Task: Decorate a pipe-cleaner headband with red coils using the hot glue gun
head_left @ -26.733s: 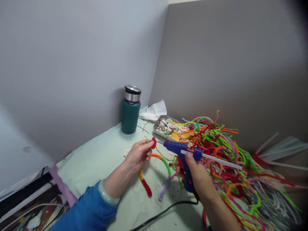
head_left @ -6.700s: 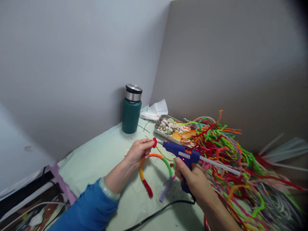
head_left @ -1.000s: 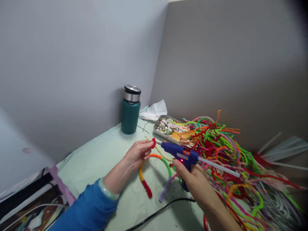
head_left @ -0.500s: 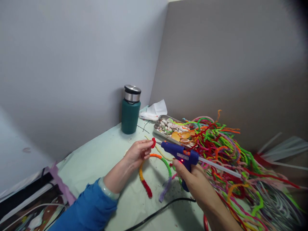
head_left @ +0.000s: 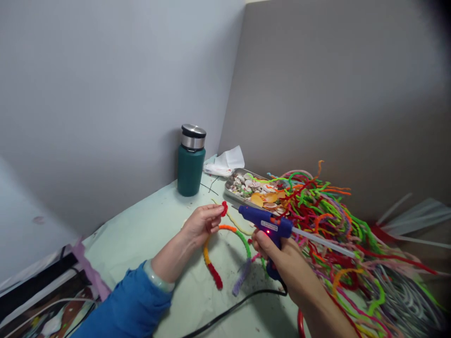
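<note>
Between the thumb and fingertips of my left hand (head_left: 202, 221) is a small fuzzy red pipe-cleaner piece (head_left: 224, 209). My right hand (head_left: 282, 253) grips a blue hot glue gun (head_left: 260, 219), its red light lit and a clear glue stick (head_left: 324, 241) poking out of the back. The metal nozzle points left toward the red piece, a small gap apart from it. Below my hands, a rainbow headband wrapped in pipe cleaner (head_left: 245, 244) lies on the table, its arch partly hidden behind my left hand.
A green thermos (head_left: 191, 171) stands at the back, beside crumpled white tissue (head_left: 227, 160). A metal tray (head_left: 243, 199) holds small craft pieces. Tangled colourful pipe cleaners (head_left: 324, 211) heap on the right. The black cord (head_left: 232, 310) crosses the front of the table (head_left: 141, 230).
The glue gun has drawn back slightly to the right, so its nozzle no longer meets the red piece. My left hand has hardly moved.
</note>
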`<state>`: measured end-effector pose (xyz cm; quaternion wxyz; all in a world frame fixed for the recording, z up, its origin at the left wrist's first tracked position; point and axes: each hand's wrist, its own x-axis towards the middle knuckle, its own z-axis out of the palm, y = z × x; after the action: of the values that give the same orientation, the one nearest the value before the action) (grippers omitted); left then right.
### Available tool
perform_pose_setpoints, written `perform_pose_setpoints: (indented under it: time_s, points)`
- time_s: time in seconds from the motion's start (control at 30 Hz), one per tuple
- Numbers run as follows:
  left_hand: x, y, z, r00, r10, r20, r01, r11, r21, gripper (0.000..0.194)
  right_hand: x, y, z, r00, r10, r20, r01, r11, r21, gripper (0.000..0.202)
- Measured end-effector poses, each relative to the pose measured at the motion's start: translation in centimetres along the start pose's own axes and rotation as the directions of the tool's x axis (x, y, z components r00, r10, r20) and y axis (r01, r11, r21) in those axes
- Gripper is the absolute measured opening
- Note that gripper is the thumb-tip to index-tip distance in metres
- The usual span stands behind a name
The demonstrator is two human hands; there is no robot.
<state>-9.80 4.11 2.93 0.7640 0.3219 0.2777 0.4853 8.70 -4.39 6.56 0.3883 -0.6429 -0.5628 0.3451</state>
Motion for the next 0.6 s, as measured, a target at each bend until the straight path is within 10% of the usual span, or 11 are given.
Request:
perform_pose_setpoints:
  time_s: [0.6]
  points:
    - [-0.1, 0.02, 0.13, 1.0, -0.002, -0.01, 0.002, 1.0, 0.006, 0.019, -0.11, 0.15, 0.02, 0.998, 0.038, 0.059, -0.038, 0.999, -0.012, 0.053]
